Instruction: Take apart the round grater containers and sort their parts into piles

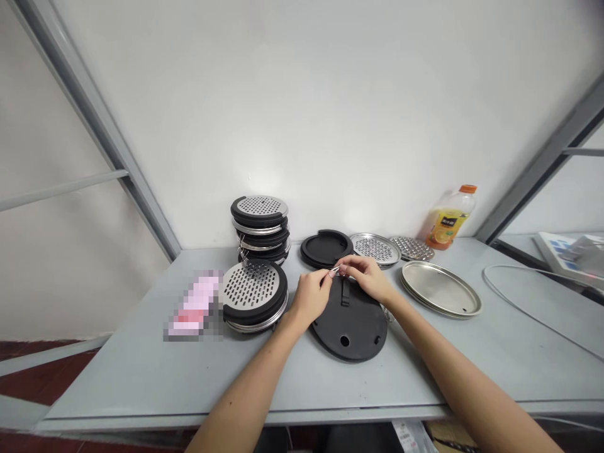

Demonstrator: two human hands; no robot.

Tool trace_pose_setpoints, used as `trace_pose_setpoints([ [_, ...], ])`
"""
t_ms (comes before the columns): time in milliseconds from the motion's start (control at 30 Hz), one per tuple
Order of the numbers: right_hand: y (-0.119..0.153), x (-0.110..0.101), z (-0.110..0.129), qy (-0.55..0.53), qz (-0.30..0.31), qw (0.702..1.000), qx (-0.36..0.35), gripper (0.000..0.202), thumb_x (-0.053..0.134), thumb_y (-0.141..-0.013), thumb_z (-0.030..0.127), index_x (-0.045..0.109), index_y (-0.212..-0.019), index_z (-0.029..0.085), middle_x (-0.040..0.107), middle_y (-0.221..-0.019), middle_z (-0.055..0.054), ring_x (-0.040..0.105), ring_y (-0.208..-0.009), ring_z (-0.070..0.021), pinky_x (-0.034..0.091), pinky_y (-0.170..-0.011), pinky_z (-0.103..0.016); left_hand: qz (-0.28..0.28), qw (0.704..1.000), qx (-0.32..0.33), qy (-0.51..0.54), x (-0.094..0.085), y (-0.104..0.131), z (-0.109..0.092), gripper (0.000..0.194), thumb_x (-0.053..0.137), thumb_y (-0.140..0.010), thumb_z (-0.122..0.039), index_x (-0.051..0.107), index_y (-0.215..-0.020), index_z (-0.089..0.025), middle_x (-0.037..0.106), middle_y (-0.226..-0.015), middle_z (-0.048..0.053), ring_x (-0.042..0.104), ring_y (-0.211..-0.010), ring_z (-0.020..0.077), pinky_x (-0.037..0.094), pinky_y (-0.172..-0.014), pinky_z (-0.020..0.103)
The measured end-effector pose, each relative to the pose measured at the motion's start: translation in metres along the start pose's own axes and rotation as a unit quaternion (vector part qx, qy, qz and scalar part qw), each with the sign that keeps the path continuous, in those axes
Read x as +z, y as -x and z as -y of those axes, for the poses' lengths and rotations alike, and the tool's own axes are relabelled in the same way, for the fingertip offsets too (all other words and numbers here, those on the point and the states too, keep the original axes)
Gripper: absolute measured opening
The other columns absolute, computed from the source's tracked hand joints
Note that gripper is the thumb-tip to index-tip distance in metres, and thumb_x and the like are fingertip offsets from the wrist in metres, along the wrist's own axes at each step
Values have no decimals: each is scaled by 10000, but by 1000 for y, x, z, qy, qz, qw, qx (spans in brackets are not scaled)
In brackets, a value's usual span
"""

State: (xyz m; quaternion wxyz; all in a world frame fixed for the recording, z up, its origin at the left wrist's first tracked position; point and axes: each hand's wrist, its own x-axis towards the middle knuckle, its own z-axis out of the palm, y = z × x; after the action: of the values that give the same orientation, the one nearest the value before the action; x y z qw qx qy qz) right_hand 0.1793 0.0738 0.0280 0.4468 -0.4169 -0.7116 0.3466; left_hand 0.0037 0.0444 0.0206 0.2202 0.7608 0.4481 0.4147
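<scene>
Grey table (165,377) spanning the lower frame, and there's the round black lid (361,327), just below centre! At its upper edge, left hand (311,294) and right hand (370,279) meet, fingertips pinching a tiny shiny piece (335,269).

Grey table (427,371) held a tall stack of black-and-silver perforated discs (259,220) at back left, a lower disc stack (255,296) in front, and a pixelated pink item (194,306) just left of that. Black round plate (352,324) with a hole sat mid-table, black lids (314,248) behind it. Rightward lay a perforated metal plate (375,248), grater plates (413,248), an orange-capped bottle (449,220), shallow metal trays (441,287) nearer the front, and a pale cable (528,318) at far right.
</scene>
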Motion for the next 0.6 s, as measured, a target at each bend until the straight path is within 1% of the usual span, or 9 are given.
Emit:
trace_pose_setpoints([
  [200, -1, 2, -1, -19, 5, 1000, 12, 219, 623, -777, 393, 696, -820, 191, 698, -759, -34, 625, -713, -179, 483, -700, -301, -4, 1000, -4, -7, -1, 0, -2, 356, 396, -948, -304, 699, -814, -172, 694, -720, 32, 536, -597, 134, 356, -564, 225],
  [333, -4, 2, -6, -100, -5, 994, 45, 235, 658, -747, 398, 694, -828, 181, 675, -727, -24, 613, -690, -161, 497, -694, -294, -6, 1000, -2, -5, 0, 0, -3, 323, 415, -937, -287, 705, -842, -180, 714, -755, 32, 574, -627, 141, 392, -599, 225],
  [433, -7, -2, -7, -206, -45, 974, 84, 226, 672, -736, 385, 679, -838, 183, 668, -757, -30, 620, -709, -156, 504, -668, -276, -5, 1000, -1, 1, 1, 0, -2, 302, 425, -930, -272, 711, -887, -185, 736, -830, 42, 621, -697, 158, 433, -662, 234],
  [500, -8, -6, -6, -267, -83, 954, 104, 201, 669, -732, 373, 654, -830, 198, 685, -832, -48, 639, -759, -172, 516, -668, -280, -4, 1000, -3, 5, 1, 0, -2, 292, 434, -924, -268, 714, -902, -189, 744, -868, 48, 645, -745, 173, 452, -702, 246],
  [600, -10, -14, -3, -306, -123, 936, 126, 161, 621, -744, 369, 609, -798, 218, 706, -980, -80, 659, -887, -220, 542, -728, -329, -4, 1000, -5, 4, 2, 0, -1, 287, 441, -919, -271, 718, -905, -194, 748, -881, 51, 659, -770, 183, 465, -725, 252],
])
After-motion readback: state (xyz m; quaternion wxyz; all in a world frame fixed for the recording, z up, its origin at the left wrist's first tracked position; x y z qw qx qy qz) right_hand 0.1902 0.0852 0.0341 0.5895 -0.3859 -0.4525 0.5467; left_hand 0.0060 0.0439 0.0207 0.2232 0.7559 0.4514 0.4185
